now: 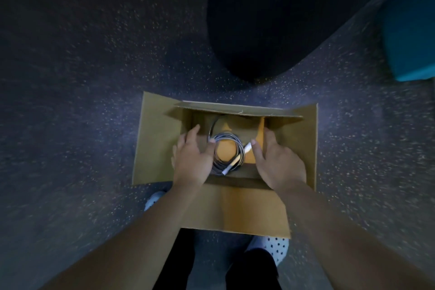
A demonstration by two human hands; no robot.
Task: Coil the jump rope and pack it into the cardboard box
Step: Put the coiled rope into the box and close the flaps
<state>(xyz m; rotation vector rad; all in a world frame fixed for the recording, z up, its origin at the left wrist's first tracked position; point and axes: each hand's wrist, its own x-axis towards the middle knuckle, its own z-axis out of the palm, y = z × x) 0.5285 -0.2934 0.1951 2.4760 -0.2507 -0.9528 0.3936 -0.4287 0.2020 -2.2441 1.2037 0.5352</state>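
Note:
An open cardboard box (240, 209) stands on the speckled floor with its flaps spread out. Inside it lies the coiled grey jump rope (227, 139) with white and yellow handles (233, 163). My left hand (193, 160) reaches into the box, its fingers spread over the left side of the coil and its thumb touching the rope. My right hand (277, 162) is on the right side of the coil, its thumb touching a white handle end. Both hands hide parts of the coil and the box floor.
A large black object (270, 19) stands just behind the box. A teal block (412, 37) sits at the far right. My spotted shoes (275, 249) are at the box's near edge. Dark speckled floor surrounds everything.

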